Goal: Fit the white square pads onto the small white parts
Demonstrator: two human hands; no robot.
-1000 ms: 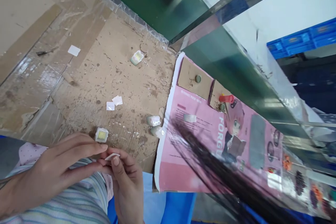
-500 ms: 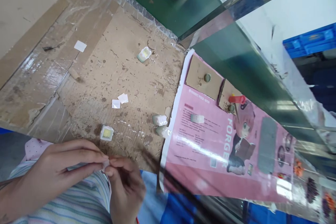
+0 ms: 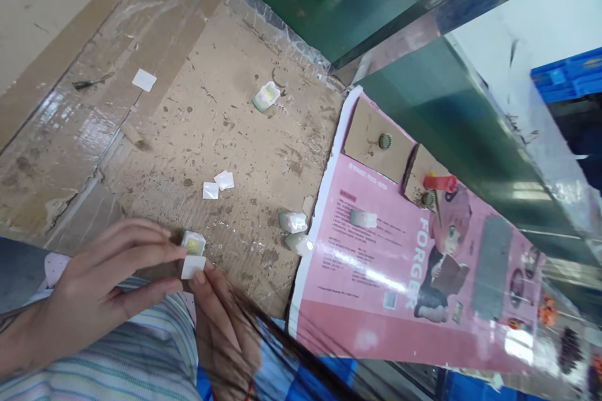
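Note:
A small white square piece point(image 3: 192, 267), perhaps paper or a sticker, is pinched at its lower right corner by my right hand point(image 3: 221, 319). Strands of dark hair partly cover that hand. To the left, my left hand point(image 3: 108, 276) has its thumb and index finger apart on either side of the square's left edge; whether a fingertip touches it I cannot tell. Just beyond the square, a small whitish block-shaped piece with a yellow patch point(image 3: 194, 243) rests on the cardboard near the edge. Two more white squares point(image 3: 217, 185) lie farther in.
Cardboard point(image 3: 164, 138) covers the worktop. Another yellow-patched piece point(image 3: 266, 96) lies toward the back, and two whitish pieces point(image 3: 292, 222) sit beside the pink printed sheet point(image 3: 329, 326). That sheet bears cardboard scraps, bottle caps point(image 3: 385, 141) and a red item point(image 3: 440, 182). A green panel point(image 3: 301, 0) borders the back.
Both hands were together around a small white item. Now my left fingers have spread apart, and the white square shows flat in my right fingertips. The view has shifted slightly.

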